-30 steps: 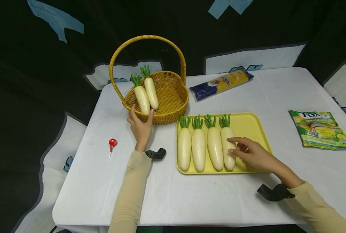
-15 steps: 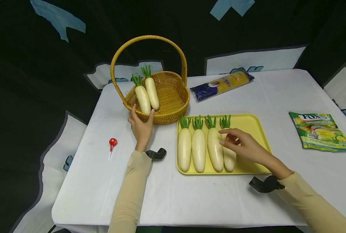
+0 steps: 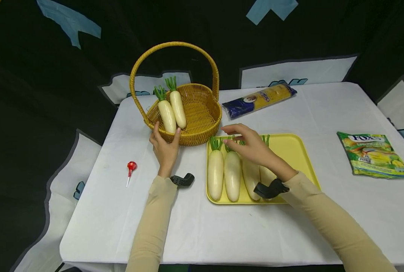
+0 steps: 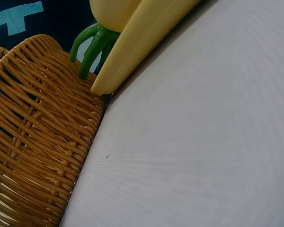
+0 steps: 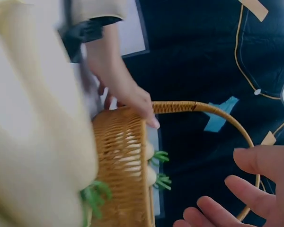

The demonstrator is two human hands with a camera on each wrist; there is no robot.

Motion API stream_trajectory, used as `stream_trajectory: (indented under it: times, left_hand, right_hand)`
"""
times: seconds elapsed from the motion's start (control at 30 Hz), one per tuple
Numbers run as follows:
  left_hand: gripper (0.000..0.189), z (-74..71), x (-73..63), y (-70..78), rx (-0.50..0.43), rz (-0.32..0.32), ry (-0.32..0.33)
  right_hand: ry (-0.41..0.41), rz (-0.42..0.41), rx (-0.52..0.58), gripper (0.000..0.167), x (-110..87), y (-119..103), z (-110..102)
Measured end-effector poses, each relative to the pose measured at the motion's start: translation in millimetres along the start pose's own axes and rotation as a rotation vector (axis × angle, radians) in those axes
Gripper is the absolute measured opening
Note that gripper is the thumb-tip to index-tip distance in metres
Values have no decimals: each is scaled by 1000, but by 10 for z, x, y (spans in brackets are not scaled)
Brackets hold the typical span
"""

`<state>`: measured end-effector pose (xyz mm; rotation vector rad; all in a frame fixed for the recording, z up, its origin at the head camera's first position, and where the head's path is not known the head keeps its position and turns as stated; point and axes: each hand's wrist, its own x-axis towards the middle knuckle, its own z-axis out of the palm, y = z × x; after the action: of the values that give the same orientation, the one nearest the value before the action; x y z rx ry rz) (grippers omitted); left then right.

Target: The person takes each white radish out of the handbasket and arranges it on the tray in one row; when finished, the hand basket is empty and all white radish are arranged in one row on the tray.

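My left hand (image 3: 165, 151) grips the near-left rim of the wicker basket (image 3: 202, 130), its thumb over the edge. Inside, two white radishes with green tops lean side by side: one radish (image 3: 167, 115) at the left, another radish (image 3: 177, 107) beside it. My right hand (image 3: 249, 145) hovers over the tops of the radishes on the yellow tray (image 3: 291, 151), fingers loosely bent and nothing between them. Several radishes lie there in a row, a left-hand radish (image 3: 215, 175) in plain sight and those at the right partly hidden by that hand and wrist. The right wrist view shows the right hand's fingers (image 5: 258, 158) spread.
A blue and yellow pasta packet (image 3: 259, 100) lies behind the tray. Green FOX'S candy bags (image 3: 375, 155) are at the right. A red lollipop (image 3: 131, 166) lies left of the left forearm. Dark cloth hangs behind the white table (image 3: 195, 234).
My right hand has left the rightmost radish and moved left and away from me across the row, toward the basket. My left hand stays on the basket rim.
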<state>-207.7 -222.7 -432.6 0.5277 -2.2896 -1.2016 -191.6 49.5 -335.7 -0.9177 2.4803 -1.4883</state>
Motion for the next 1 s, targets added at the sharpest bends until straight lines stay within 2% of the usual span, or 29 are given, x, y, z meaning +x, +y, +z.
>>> stream_trajectory:
  times: [0.23,0.43,0.63,0.83,1.0]
  left_hand:
    - [84,-62,-26,-26,9,-17,5]
    - [84,-99,-39,-35,28,-52,12]
    - [84,-100,-43,-33,44,-59,14]
    - [83,-75,-43,4,54,-38,14]
    - [83,-53,-27,40,57,-23,7]
  right_hand:
    - [59,-22,51,39,441,-296,205]
    - [78,29,83,39,812,-461,403]
    - [63,163,120,41,1211,-436,581]
    - [89,230,133,36,1545,-366,623]
    - [41,291,154,38,1728,-237,624]
